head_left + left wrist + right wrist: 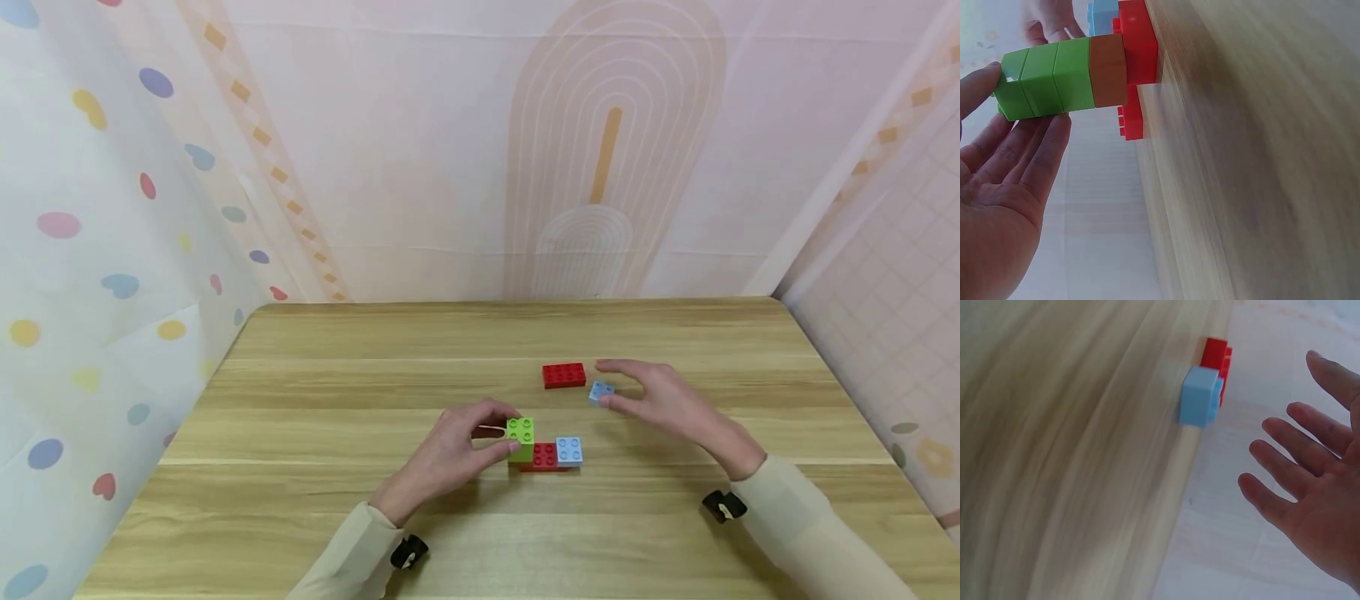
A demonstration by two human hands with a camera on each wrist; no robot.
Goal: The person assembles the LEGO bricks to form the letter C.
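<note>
My left hand (450,450) pinches the upper part of a stack of green toy bricks (1047,81) between thumb and fingers. Under the green bricks sits an orange-brown brick (1108,70), on one end of a red base brick (545,456). A light blue brick (569,449) is set on the base's other end. Over to the right, a loose light blue brick (1197,397) lies on the table. My right hand (667,402) hovers by it with fingers spread and nothing gripped; in the right wrist view the fingers are apart from the brick.
Just beyond the hands, a loose red brick (564,375) lies studs up, close to the loose light blue one. The wooden table (337,367) ends at a patterned cloth backdrop (420,167), with more cloth at both sides. A black strap (724,506) hangs at the right sleeve.
</note>
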